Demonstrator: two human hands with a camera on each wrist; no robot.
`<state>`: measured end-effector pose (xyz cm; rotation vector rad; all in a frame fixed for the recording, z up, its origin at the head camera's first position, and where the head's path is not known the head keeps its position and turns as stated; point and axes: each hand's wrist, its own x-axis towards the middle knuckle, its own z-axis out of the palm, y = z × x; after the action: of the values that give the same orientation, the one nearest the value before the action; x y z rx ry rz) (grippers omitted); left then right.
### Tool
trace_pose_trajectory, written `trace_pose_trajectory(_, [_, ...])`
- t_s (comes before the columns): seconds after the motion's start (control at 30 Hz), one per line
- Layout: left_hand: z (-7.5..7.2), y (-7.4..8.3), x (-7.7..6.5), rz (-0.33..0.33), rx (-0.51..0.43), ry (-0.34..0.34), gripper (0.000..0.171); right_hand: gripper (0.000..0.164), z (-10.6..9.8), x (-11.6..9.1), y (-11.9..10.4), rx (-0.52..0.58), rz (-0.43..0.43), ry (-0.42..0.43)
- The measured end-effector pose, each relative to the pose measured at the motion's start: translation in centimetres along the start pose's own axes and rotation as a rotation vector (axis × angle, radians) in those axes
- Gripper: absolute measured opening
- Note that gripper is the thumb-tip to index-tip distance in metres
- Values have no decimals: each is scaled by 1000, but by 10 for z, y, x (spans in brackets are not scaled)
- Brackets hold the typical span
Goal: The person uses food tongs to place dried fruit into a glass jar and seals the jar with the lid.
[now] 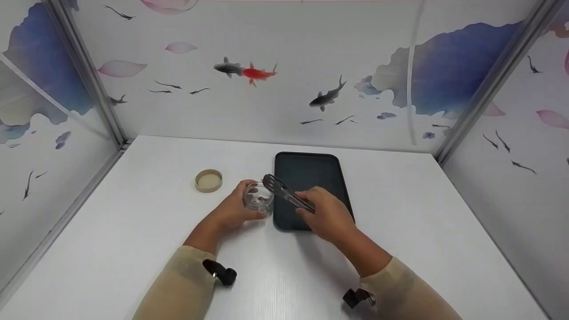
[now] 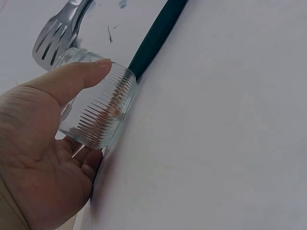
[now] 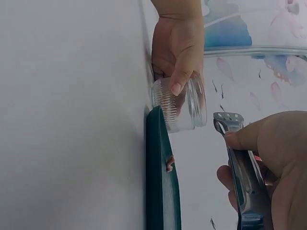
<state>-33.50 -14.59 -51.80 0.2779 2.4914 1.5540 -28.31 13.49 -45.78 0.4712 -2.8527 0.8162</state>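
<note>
My left hand (image 1: 233, 208) holds a clear ribbed glass jar (image 2: 103, 103) from its left side, thumb on one side and fingers around the other. The jar stands on the table right beside the tray, its mouth uncovered. A few small brownish pieces (image 1: 253, 191) show through the glass. In my right hand (image 1: 331, 215) is a pair of metal tongs (image 1: 289, 195), gripped along the arms. Their slotted heads (image 2: 55, 40) are above the jar's right rim, with no piece visible between them.
A dark green rectangular tray (image 1: 306, 171) lies right of the jar, under the tongs and right hand. One small reddish-brown piece (image 3: 170, 164) shows at the tray in the right wrist view. A round beige lid (image 1: 209, 181) lies to the left. Printed panels (image 1: 284, 111) enclose the white table.
</note>
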Motion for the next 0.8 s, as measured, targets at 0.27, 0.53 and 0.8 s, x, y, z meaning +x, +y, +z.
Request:
trace_pose_trajectory(0.27, [-1, 0, -1, -3, 50, 23, 99, 42, 10, -4, -9, -10, -38, -29])
trace_pose_trajectory(0.53, [-1, -1, -1, 13, 67, 26, 101, 42, 10, -5, -12, -5, -52, -33])
trace_pose_trajectory(0.8, [-1, 0, -1, 5, 77, 26, 101, 47, 11, -5, -12, -18, -29, -51])
